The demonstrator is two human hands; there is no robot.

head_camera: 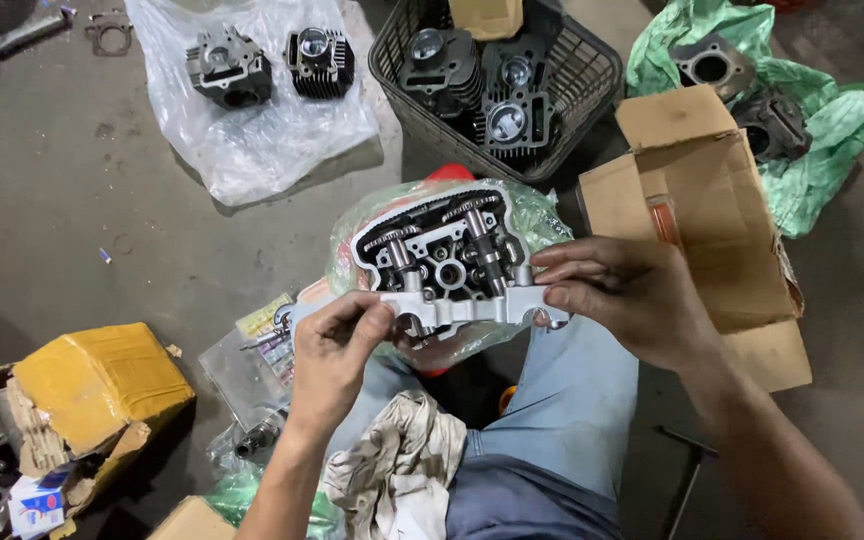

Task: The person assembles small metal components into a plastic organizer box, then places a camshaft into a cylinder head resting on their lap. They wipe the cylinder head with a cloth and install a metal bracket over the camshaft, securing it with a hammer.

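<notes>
At the centre of the frame I see a cylinder head point(442, 255) with two camshafts resting on a plastic bag point(532, 215). Just below it, I hold a silver camshaft holder bracket point(462, 310): my left hand point(337, 350) pinches its left end, my right hand point(622, 295) grips the right end.

Left hand point(337, 345) and right hand point(627, 295) pinch, palms inward.
</notes>
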